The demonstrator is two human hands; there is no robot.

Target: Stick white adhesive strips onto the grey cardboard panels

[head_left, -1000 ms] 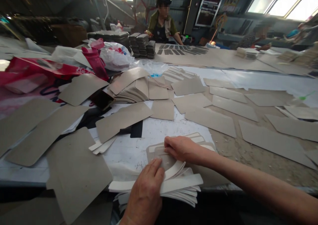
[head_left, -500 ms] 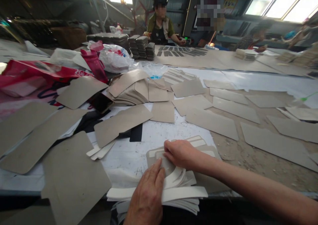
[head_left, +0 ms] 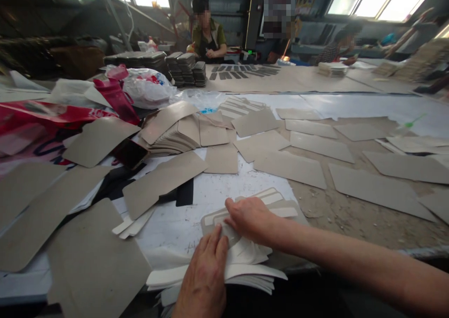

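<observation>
A small grey-beige panel with rounded corners (head_left: pixel 205 223) lies near the table's front edge, with a white strip along its top. My left hand (head_left: pixel 206 271) presses flat on it, fingers stretched out, and rests over a fanned bundle of white strips (head_left: pixel 257 272) that overhangs the edge. My right hand (head_left: pixel 247 217) is curled, thumb and fingers pinched together on the panel's upper part. What the pinch holds is hidden. Another grey piece bearing a white strip (head_left: pixel 273 197) pokes out behind my right hand.
Flat grey-beige panels (head_left: pixel 287 166) lie scattered over the table, with a stack of panels (head_left: pixel 175 135) beyond. A dark phone (head_left: pixel 130 153), a pink bottle (head_left: pixel 115 96) and plastic bags (head_left: pixel 147 86) are at the left. Co-workers (head_left: pixel 208 39) sit across the table.
The camera view has shifted a little, so the table's things stand further left. Both hands stay at the panel in nearly the same pose.
</observation>
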